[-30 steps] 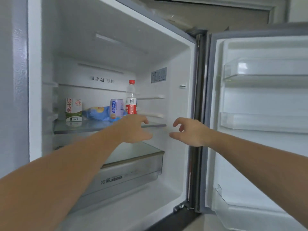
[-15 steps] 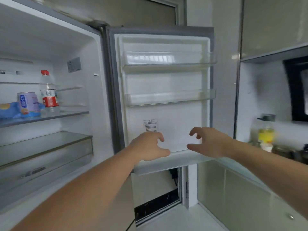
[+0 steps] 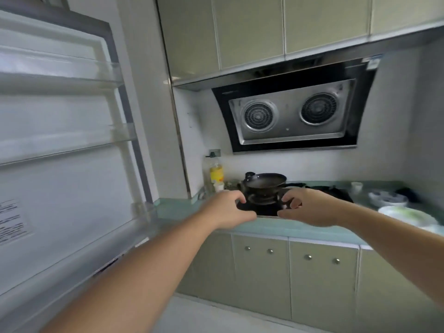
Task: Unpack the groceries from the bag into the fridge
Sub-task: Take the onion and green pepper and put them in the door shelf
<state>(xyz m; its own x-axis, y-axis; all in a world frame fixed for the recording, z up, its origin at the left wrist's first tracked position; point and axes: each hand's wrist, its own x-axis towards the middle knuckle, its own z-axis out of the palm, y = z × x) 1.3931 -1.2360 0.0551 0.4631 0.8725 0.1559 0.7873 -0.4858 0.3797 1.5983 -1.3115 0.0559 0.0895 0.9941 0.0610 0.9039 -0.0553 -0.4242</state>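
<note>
Both hands, left hand [image 3: 227, 210] and right hand [image 3: 310, 207], at frame centre, fingers loosely curled, grasping nothing, open fridge door [image 3: 60, 145] at left, pan [image 3: 264, 181] behind.

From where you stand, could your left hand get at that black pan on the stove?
Probably yes: the left hand holds nothing and hovers just before the black pan, with nothing between them.

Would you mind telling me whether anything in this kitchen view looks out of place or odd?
Only the fridge door stands wide open, its shelves bare. Both the left hand and right hand hold nothing. The pan sits level on the stove; no spill shows.
</note>
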